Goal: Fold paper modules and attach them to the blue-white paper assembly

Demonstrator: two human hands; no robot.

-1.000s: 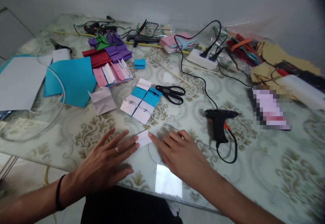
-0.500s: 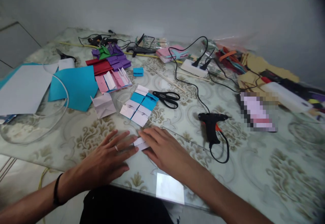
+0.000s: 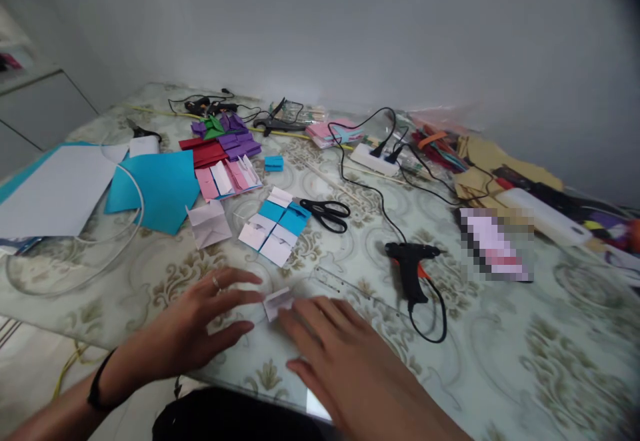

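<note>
A small folded piece of white paper (image 3: 277,303) lies on the table near its front edge, between my hands. My left hand (image 3: 210,317) is just left of it, fingers apart and holding nothing. Over the paper's right end, my right hand (image 3: 333,341) rests with outstretched fingers; its fingertips partly cover the paper. Behind them lies a blue and white folded paper sheet (image 3: 275,227), with black-handled scissors (image 3: 327,213) at its right. A creased white paper piece (image 3: 210,224) sits to its left.
A black glue gun (image 3: 413,264) lies at right, its cord running towards a white power strip (image 3: 375,159). Blue sheets (image 3: 155,191) and a white sheet (image 3: 55,187) are at left. Behind are pink folded papers (image 3: 230,177), purple ones (image 3: 240,145) and a pixelated object (image 3: 493,244).
My left hand has drawn back from the small paper, its fingers lifting off. My right hand has shifted nearer to me. The camera view has tilted up slightly.
</note>
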